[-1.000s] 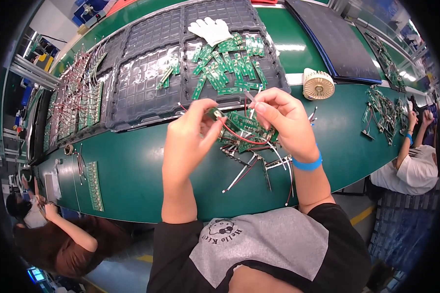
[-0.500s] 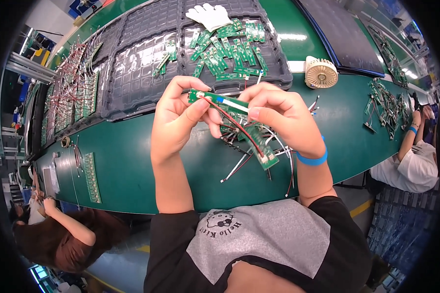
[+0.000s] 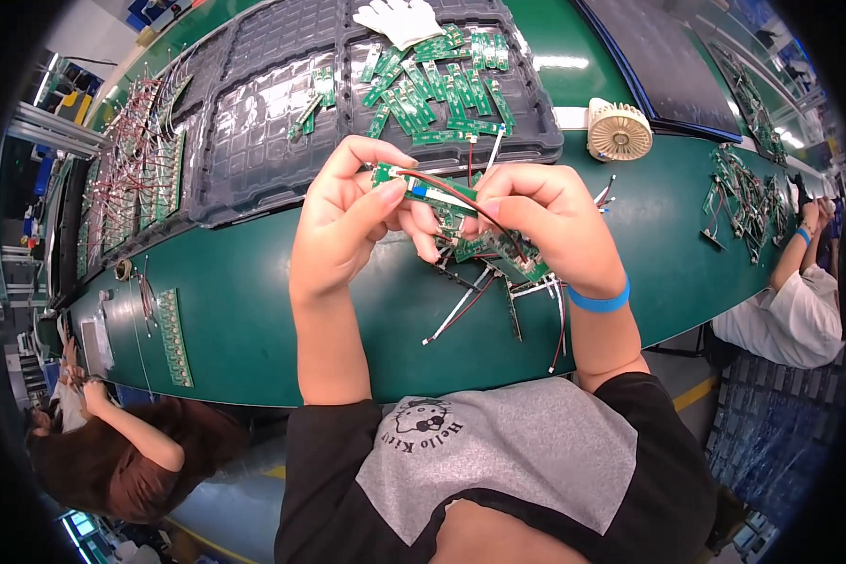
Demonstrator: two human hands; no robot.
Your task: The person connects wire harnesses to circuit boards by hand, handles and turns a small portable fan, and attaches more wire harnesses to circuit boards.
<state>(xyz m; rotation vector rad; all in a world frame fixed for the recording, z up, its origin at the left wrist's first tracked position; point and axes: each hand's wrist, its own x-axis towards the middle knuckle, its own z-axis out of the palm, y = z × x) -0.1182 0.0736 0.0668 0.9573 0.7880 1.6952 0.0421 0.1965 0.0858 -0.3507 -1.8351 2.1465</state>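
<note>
Between the fingers and thumb of my left hand (image 3: 343, 211) is the left end of a narrow green circuit board (image 3: 383, 173). A white flat cable (image 3: 451, 195) with a blue end lies along this board. My right hand (image 3: 555, 221) pinches at the board's right end, where the cable and a red-and-black wire (image 3: 437, 180) run under the thumb; exactly what those fingertips grip is partly hidden. Beyond the right thumb the wire leads down to a second green board (image 3: 526, 267), tilted over a pile of wired boards (image 3: 470, 246) on the table.
Behind my hands a black tray (image 3: 273, 113) holds loose boards (image 3: 409, 103) and a white glove (image 3: 399, 21). A cream round fan (image 3: 618, 130) stands to the right, near more wired boards (image 3: 747, 202). A board panel (image 3: 173, 338) lies left on the green table (image 3: 244, 310). Co-workers sit at both sides.
The red-and-black wire, slack below the board before, now lies across it under my right thumb. The second board has shifted up and right, closer to my right hand.
</note>
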